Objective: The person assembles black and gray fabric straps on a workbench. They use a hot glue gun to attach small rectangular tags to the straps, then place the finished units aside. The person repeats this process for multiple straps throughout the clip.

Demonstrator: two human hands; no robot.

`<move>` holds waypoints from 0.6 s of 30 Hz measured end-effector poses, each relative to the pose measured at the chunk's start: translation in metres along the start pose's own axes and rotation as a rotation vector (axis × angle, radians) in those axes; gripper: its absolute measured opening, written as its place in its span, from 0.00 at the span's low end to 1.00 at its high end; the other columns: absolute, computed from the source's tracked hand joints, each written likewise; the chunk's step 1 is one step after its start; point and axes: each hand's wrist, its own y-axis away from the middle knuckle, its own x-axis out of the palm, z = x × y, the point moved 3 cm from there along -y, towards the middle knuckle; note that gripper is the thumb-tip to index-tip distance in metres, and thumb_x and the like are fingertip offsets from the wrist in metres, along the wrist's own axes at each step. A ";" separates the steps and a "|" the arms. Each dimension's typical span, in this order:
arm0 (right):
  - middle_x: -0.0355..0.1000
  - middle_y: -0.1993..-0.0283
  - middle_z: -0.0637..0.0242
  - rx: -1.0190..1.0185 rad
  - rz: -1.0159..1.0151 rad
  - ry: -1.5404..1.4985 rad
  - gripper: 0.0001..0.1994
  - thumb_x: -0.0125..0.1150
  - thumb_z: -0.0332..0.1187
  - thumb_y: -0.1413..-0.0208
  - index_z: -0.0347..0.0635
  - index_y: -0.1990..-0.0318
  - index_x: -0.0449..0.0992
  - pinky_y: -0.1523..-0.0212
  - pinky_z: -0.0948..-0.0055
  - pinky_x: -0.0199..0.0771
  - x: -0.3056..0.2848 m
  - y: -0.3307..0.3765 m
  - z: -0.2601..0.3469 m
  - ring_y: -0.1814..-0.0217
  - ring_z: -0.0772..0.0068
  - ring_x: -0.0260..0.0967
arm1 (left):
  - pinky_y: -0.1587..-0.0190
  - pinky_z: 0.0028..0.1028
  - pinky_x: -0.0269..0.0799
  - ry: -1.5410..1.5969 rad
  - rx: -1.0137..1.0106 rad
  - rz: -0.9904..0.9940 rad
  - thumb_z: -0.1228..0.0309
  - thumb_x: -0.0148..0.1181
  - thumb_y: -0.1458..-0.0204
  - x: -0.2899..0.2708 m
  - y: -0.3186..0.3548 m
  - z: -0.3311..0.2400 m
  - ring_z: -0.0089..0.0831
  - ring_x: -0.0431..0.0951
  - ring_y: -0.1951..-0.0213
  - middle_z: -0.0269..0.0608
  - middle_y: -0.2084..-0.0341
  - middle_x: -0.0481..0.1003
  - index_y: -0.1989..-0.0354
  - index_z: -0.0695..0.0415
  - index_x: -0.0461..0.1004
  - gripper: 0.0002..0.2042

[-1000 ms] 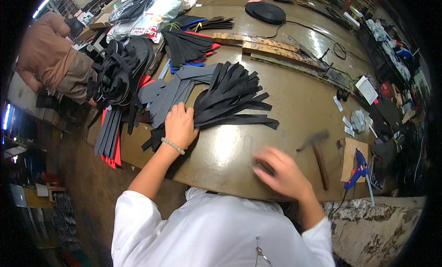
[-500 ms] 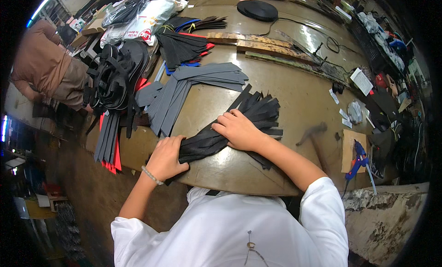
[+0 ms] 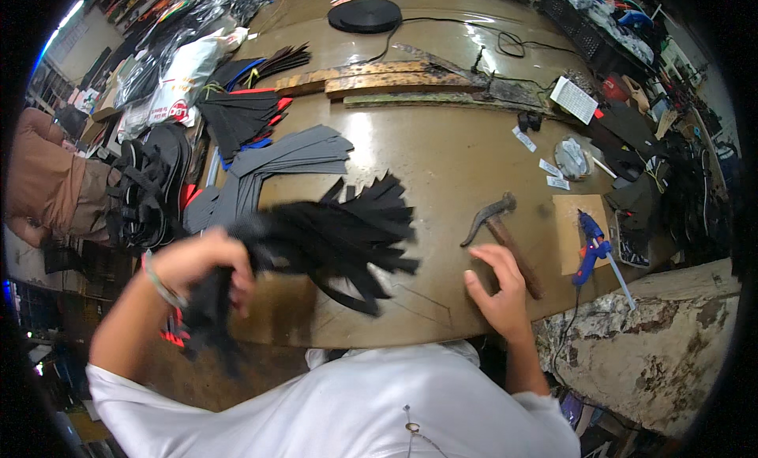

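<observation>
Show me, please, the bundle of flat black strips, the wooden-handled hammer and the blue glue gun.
Bundle of flat black strips (image 3: pixel 347 227): head view, middle of bundle.
Wooden-handled hammer (image 3: pixel 504 236): head view, upper handle.
Blue glue gun (image 3: pixel 592 249): head view, body.

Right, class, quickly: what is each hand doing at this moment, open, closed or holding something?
Left hand: closed, blurred, holding a bunch of black strips.
Right hand: open and empty, near the hammer.
</observation>
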 end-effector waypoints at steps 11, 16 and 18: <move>0.74 0.59 0.60 0.022 -0.153 0.056 0.06 0.63 0.26 0.50 0.38 0.64 0.79 0.53 0.64 0.70 0.005 0.026 -0.038 0.55 0.58 0.70 | 0.75 0.30 0.75 -0.386 0.715 -0.298 0.69 0.57 0.55 -0.027 -0.066 -0.364 0.32 0.77 0.79 0.40 0.82 0.74 0.74 0.59 0.76 0.06; 0.75 0.63 0.60 0.038 -0.191 -0.030 0.04 0.63 0.25 0.49 0.38 0.65 0.79 0.55 0.65 0.71 0.002 0.023 -0.041 0.58 0.58 0.71 | 0.72 0.29 0.76 -0.288 0.821 -0.214 0.66 0.58 0.52 -0.021 -0.143 -0.405 0.32 0.77 0.79 0.41 0.77 0.79 0.68 0.58 0.78 0.09; 0.75 0.63 0.59 0.064 -0.198 -0.048 0.03 0.63 0.25 0.49 0.38 0.66 0.79 0.56 0.66 0.71 0.002 0.025 -0.041 0.59 0.58 0.71 | 0.63 0.29 0.74 -0.425 0.888 -0.173 0.61 0.58 0.50 -0.017 -0.199 -0.384 0.29 0.77 0.69 0.37 0.69 0.78 0.65 0.57 0.78 0.12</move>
